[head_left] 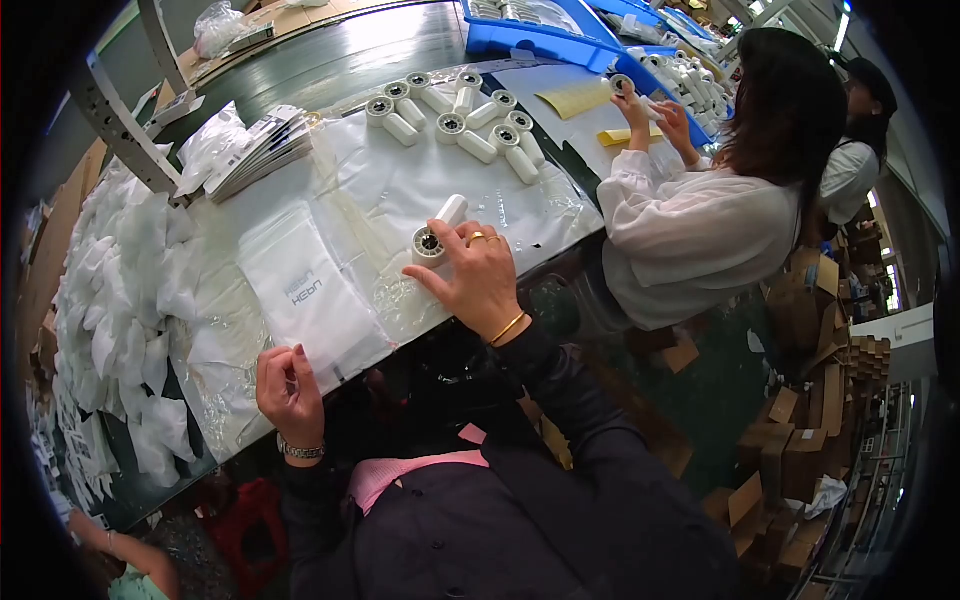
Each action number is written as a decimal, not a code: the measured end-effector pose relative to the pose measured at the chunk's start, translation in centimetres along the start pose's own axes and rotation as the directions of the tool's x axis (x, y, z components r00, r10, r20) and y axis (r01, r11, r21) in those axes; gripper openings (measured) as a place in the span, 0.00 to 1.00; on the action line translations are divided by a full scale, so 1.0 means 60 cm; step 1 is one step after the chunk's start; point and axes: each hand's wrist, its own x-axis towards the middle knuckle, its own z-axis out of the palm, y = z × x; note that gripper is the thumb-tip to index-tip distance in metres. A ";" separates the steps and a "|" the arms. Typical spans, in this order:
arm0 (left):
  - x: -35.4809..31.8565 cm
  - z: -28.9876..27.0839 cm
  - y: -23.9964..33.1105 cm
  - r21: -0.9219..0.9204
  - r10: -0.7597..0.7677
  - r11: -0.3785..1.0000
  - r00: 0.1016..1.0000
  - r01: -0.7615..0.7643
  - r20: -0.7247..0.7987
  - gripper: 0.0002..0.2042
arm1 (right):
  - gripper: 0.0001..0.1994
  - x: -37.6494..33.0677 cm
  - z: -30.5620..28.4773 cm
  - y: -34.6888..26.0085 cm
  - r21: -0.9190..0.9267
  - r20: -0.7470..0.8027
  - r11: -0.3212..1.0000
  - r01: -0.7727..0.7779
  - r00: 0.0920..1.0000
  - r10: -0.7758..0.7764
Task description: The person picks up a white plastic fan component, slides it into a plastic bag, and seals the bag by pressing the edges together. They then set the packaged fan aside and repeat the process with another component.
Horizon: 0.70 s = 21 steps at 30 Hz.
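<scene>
My right hand [476, 275] has its thumb and fingers around the round head of a white handheld device [430, 245], whose short handle points away over the plastic-covered table. The round head has a dark, fan-like centre. My left hand [288, 392] is loosely closed, fingers curled, beside the near left edge of the flat white plastic bags [312, 285]. No object shows in it. Beyond my right hand lies a group of similar white devices [452, 125], round heads mostly turned up.
White filled bags [115, 310] heap along the left. Printed flat packs [262, 150] lie behind the bags, near a metal post [125, 125]. At right a co-worker [700, 220] holds a white device beside blue bins [550, 38]. Cardboard boxes [780, 450] crowd the right floor.
</scene>
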 end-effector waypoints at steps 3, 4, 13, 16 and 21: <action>0.004 0.001 0.000 0.000 0.052 0.999 0.998 -0.052 -0.018 0.07 | 0.27 -0.002 0.009 0.000 -0.007 -0.007 1.000 -0.023 1.000 0.023; 0.003 -0.002 0.001 -0.002 0.030 1.000 0.999 -0.030 -0.013 0.07 | 0.28 -0.003 0.012 0.000 -0.009 -0.008 0.999 -0.033 0.999 0.033; 0.007 -0.008 -0.006 -0.026 -0.063 0.998 0.994 0.061 -0.093 0.03 | 0.26 -0.019 -0.013 -0.037 0.525 0.044 0.836 -0.159 0.986 0.160; 0.013 -0.006 -0.008 -0.121 -0.137 0.985 0.985 0.124 -0.108 0.03 | 0.28 -0.037 -0.030 -0.082 0.772 0.154 0.592 -0.231 0.972 0.179; 0.016 -0.029 0.003 -0.139 -0.198 0.972 0.980 0.192 -0.033 0.05 | 0.30 -0.073 -0.030 -0.133 0.813 0.220 0.555 -0.177 0.975 -0.010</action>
